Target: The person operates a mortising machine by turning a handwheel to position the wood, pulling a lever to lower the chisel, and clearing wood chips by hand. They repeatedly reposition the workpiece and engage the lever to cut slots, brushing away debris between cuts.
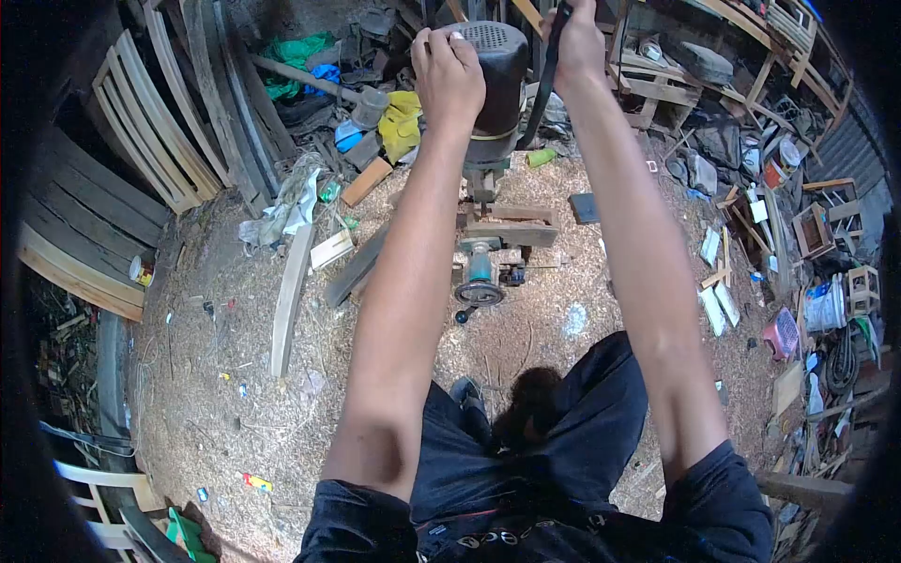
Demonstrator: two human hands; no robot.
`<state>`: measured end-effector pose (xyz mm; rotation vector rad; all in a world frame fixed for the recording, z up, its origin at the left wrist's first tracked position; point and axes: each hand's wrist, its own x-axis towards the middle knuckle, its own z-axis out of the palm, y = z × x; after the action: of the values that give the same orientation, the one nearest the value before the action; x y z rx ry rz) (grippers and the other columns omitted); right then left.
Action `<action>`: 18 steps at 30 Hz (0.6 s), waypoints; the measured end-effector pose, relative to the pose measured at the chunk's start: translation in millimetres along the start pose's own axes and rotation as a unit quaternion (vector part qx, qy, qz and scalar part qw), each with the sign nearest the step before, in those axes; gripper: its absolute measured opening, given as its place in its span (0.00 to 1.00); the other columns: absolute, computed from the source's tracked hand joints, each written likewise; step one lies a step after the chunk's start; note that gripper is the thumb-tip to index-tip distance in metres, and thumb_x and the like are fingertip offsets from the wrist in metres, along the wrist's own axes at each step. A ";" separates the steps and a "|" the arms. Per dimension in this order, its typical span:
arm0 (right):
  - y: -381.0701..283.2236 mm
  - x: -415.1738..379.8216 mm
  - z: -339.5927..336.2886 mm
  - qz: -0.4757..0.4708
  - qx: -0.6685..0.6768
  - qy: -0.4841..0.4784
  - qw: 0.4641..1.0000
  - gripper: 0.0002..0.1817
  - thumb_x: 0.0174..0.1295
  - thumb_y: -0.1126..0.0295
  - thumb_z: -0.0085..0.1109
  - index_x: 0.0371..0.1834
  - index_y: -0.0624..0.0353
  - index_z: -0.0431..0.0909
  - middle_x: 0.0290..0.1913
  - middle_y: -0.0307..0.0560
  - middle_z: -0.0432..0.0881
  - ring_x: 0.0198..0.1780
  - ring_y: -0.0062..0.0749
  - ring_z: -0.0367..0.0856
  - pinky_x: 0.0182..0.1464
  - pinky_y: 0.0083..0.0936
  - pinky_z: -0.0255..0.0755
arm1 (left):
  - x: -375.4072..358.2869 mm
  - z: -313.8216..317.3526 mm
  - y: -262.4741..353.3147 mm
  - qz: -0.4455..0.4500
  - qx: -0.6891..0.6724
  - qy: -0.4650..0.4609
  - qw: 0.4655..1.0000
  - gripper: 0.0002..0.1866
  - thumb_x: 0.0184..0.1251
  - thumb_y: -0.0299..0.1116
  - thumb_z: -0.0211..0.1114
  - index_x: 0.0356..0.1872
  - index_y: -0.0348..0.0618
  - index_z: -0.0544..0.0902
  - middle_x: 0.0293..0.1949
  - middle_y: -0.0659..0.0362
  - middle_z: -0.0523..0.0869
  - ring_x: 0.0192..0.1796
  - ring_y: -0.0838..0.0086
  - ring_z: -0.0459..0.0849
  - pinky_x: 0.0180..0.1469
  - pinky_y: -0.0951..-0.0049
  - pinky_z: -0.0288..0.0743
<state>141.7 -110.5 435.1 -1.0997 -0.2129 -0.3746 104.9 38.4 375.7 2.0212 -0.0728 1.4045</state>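
Observation:
A bench mortising machine stands in front of me, its dark motor housing topped by a perforated cap. Against the upper left of that housing, my left hand is closed with bent fingers over the edge. At the top of the view my right hand wraps round the black lever; its fingertips are partly cut off by the frame. Below the motor, a wooden piece sits in the machine's vise, under the tool head. A handwheel is at the machine's front.
Wood chips cover the floor. A curved wooden slat lies left of the machine, with a small wood block near it. Curved boards lean at the left. Scrap, a yellow cloth and a pink basket lie around.

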 end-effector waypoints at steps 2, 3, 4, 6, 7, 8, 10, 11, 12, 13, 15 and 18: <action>4.2 -27.0 -13.8 -0.003 0.023 -0.037 0.999 0.29 0.69 0.43 0.49 0.30 0.61 0.76 0.34 0.48 0.80 0.43 0.35 0.76 0.46 0.39 0.70 | -3.7 -3.3 2.6 -0.023 -0.002 -0.015 1.000 0.19 0.76 0.42 0.48 0.55 0.39 0.75 0.65 0.39 0.70 0.68 0.43 0.67 0.67 0.48 0.65; 5.8 -43.6 -21.0 -0.019 0.035 -0.056 0.998 0.24 0.70 0.48 0.44 0.27 0.58 0.74 0.33 0.46 0.79 0.40 0.32 0.75 0.45 0.35 0.69 | -6.7 -5.2 3.2 -0.036 -0.002 -0.024 0.999 0.19 0.77 0.44 0.48 0.56 0.41 0.75 0.66 0.38 0.69 0.69 0.43 0.67 0.67 0.48 0.65; 9.6 -61.1 -30.3 -0.035 0.046 -0.073 0.996 0.21 0.71 0.54 0.39 0.25 0.55 0.72 0.32 0.44 0.78 0.38 0.30 0.73 0.44 0.30 0.68 | -8.6 -8.7 0.8 -0.052 -0.013 -0.062 0.997 0.20 0.78 0.47 0.47 0.60 0.45 0.73 0.70 0.37 0.63 0.72 0.42 0.63 0.69 0.46 0.62; 23.6 -107.4 -60.9 -0.075 -0.042 -0.097 0.992 0.22 0.71 0.56 0.34 0.24 0.56 0.70 0.32 0.45 0.76 0.38 0.33 0.72 0.47 0.32 0.67 | -19.4 -11.0 -4.3 -0.042 -0.022 -0.070 0.996 0.22 0.78 0.47 0.46 0.63 0.47 0.71 0.72 0.36 0.61 0.73 0.41 0.61 0.70 0.46 0.61; 35.7 -128.1 -78.1 -0.098 -0.036 -0.141 0.984 0.22 0.71 0.57 0.32 0.24 0.57 0.70 0.34 0.46 0.77 0.42 0.35 0.72 0.50 0.33 0.67 | -26.7 -11.3 -7.8 -0.038 -0.027 -0.073 0.996 0.22 0.78 0.48 0.46 0.64 0.48 0.70 0.73 0.36 0.60 0.74 0.40 0.60 0.71 0.47 0.60; 44.1 -149.5 -95.1 -0.119 -0.031 -0.185 0.975 0.22 0.70 0.58 0.31 0.24 0.57 0.69 0.36 0.47 0.78 0.45 0.36 0.73 0.54 0.34 0.67 | -35.8 -13.9 -10.4 -0.028 -0.031 -0.081 0.996 0.25 0.78 0.47 0.45 0.69 0.48 0.66 0.74 0.36 0.58 0.75 0.40 0.58 0.72 0.49 0.58; 36.9 -193.4 -122.6 0.013 -0.067 -0.221 0.973 0.20 0.69 0.62 0.36 0.29 0.65 0.73 0.46 0.55 0.81 0.59 0.41 0.73 0.64 0.40 0.64 | -57.7 -29.2 -5.9 -0.025 -0.056 -0.088 0.994 0.26 0.78 0.46 0.47 0.70 0.45 0.65 0.74 0.36 0.59 0.75 0.42 0.59 0.73 0.50 0.58; 37.3 -214.1 -131.6 -0.010 -0.151 -0.229 0.962 0.17 0.67 0.65 0.39 0.33 0.66 0.75 0.48 0.56 0.82 0.59 0.43 0.75 0.65 0.40 0.65 | -71.3 -38.6 -2.3 -0.023 -0.068 -0.092 0.993 0.26 0.78 0.45 0.48 0.70 0.44 0.65 0.73 0.37 0.60 0.75 0.43 0.60 0.73 0.51 0.57; 38.6 -232.1 -139.8 -0.034 -0.234 -0.239 0.942 0.15 0.65 0.67 0.42 0.37 0.67 0.77 0.50 0.58 0.83 0.59 0.44 0.77 0.65 0.39 0.65 | -91.7 -48.6 -0.4 -0.055 -0.089 -0.108 0.989 0.26 0.77 0.44 0.50 0.70 0.42 0.65 0.72 0.38 0.63 0.75 0.46 0.61 0.73 0.52 0.57; 35.6 -234.2 -140.4 -0.020 -0.316 -0.250 0.915 0.14 0.64 0.69 0.45 0.41 0.69 0.77 0.52 0.62 0.82 0.60 0.46 0.77 0.65 0.39 0.66 | -116.6 -58.6 0.0 -0.087 -0.109 -0.125 0.982 0.26 0.76 0.42 0.53 0.70 0.41 0.65 0.71 0.40 0.65 0.75 0.50 0.62 0.73 0.54 0.57; 24.7 -229.2 -135.3 0.044 -0.471 -0.281 0.835 0.16 0.61 0.72 0.50 0.48 0.73 0.76 0.54 0.71 0.80 0.64 0.53 0.76 0.66 0.40 0.67 | -170.8 -71.7 0.9 -0.171 -0.070 -0.131 0.974 0.24 0.72 0.39 0.59 0.64 0.38 0.71 0.64 0.40 0.74 0.68 0.50 0.72 0.69 0.55 0.63; 17.2 -219.1 -101.0 0.151 -0.589 -0.267 0.748 0.22 0.58 0.73 0.55 0.53 0.80 0.72 0.51 0.81 0.79 0.59 0.63 0.78 0.60 0.42 0.74 | -253.8 -83.7 -23.3 -0.233 0.011 -0.225 0.946 0.18 0.66 0.33 0.62 0.54 0.35 0.77 0.53 0.41 0.81 0.59 0.48 0.78 0.63 0.54 0.68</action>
<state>-54.1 -152.7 299.5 -2.4731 -0.3013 0.1912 -60.5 22.3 165.1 2.1584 0.2129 0.6429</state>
